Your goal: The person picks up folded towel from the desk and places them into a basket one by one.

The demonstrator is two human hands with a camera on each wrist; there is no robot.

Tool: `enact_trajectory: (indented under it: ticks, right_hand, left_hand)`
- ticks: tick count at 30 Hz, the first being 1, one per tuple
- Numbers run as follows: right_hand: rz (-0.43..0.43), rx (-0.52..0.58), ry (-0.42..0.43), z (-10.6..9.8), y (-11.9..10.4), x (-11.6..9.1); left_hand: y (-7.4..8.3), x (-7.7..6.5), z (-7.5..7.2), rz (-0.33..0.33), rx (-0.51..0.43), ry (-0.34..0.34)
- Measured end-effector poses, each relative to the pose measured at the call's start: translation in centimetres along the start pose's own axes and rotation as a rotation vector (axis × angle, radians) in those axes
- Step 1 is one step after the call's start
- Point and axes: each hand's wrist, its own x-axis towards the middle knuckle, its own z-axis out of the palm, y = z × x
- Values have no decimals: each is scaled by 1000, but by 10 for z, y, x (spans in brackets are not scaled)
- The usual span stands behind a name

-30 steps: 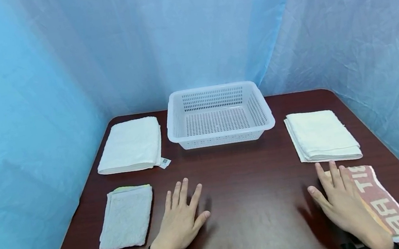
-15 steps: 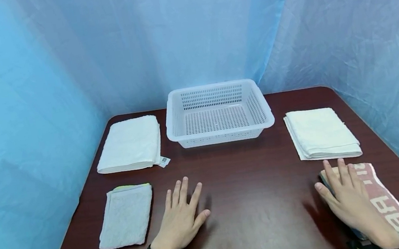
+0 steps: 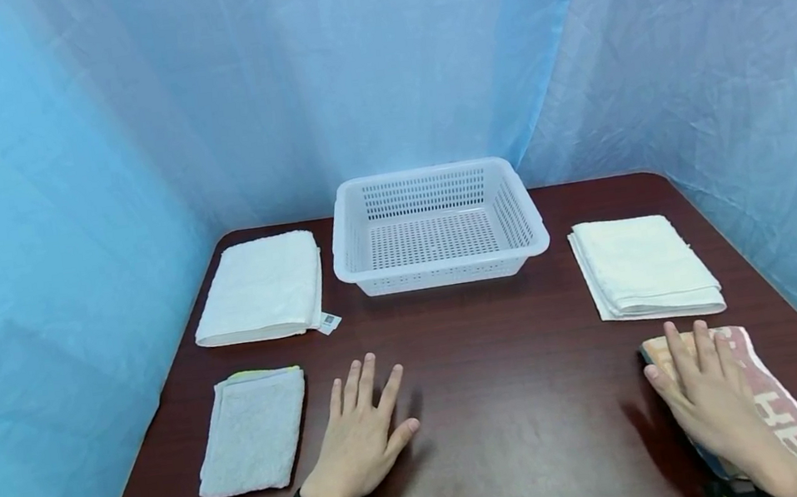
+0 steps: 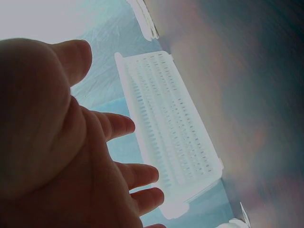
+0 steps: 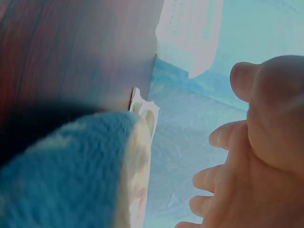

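Observation:
My left hand (image 3: 361,438) hovers over the front middle of the table with its fingers spread and straight, holding nothing. To its left lies a folded grey cloth (image 3: 252,433) with a yellow-green edge. Over a folded patterned towel (image 3: 787,416), pink with pale lettering and an orange part, is my right hand (image 3: 717,400), fingers extended. In the right wrist view the towel's blue side (image 5: 76,175) shows apart from the palm. Beyond that hand lies a folded white towel (image 3: 646,266).
A white perforated plastic basket (image 3: 443,276) stands at the back middle of the dark brown table (image 3: 495,404). Another folded white towel (image 3: 260,288), with a tag, lies back left. Blue curtains (image 3: 375,67) hang around the table.
My right hand has shifted to the right, further over the patterned towel, uncovering more of its left edge. My left hand and the other things stay where they were.

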Motion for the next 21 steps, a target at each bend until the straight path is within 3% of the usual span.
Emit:
enact_trajectory:
  ticks: [6, 21]
  right_hand:
    - [-20, -19, 35, -5, 7, 0]
    - [92, -17, -42, -13, 24, 1]
  left_hand:
    - [0, 0, 1, -4, 1, -9]
    - [-3, -2, 0, -12, -10, 4]
